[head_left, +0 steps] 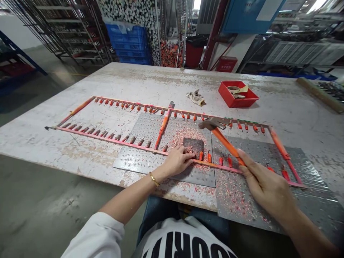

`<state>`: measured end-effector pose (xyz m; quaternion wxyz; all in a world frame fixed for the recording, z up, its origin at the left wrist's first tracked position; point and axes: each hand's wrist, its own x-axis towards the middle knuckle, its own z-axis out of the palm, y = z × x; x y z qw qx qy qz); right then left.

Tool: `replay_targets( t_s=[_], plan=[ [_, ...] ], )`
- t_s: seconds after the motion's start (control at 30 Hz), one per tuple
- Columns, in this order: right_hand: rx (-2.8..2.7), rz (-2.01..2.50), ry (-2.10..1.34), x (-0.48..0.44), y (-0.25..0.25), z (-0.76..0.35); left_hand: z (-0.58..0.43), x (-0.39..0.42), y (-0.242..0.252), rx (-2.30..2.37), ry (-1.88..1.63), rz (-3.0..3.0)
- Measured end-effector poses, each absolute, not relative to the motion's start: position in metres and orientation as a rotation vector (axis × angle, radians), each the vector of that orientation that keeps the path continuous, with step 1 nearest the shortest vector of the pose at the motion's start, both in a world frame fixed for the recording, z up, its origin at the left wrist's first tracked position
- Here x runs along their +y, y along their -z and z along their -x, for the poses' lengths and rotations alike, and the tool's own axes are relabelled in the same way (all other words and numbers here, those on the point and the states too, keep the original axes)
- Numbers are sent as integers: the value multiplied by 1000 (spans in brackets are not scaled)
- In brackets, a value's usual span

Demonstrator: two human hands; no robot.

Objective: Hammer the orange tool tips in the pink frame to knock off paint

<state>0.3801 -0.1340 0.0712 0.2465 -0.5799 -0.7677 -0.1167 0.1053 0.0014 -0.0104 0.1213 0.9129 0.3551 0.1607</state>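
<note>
Left hand: left hand (178,158) lies on the lower rail of the painted metal frame (134,146), fingers bent and close together; cannot tell whether they pinch anything.
Right hand: right hand (264,179) is wrapped around the handle of the claw hammer (225,141). Hands well apart.
Hammer: head tilted up and away from the wearer, overlapping the upper rail in view; no contact evident.
Dark block: the flat dark block (194,144) sits just beyond the left fingertips, inside the frame.
Frame: lies flat across the bench (150,77), orange-pink, small hooked pegs (209,157) along both long rails.
Underlay: dimpled metal sheet (126,159) beneath the middle, strewn with paint flakes (188,132).
Beyond: crumpled glove (196,97), red tray (228,98) with a tape roll (232,88).
Risk, fingers: a stray hammer blow near the block could catch the bare left fingertips; cause, poor aim or a glancing hit.
Risk, frame: loose flakes could let frame or block skid if struck off-centre.
</note>
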Motion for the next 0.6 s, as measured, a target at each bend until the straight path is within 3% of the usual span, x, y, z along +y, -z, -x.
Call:
replay_targets(
  t_s=[0.23, 0.6],
  plan=[
    [-2427, 1818, 219, -126, -25, -383, -122, -3, 9, 1173, -500, -2599],
    [-2260, 2288, -45, -96, -39, -382, -130, 0, 15, 1509, -646, -2404]
  ],
)
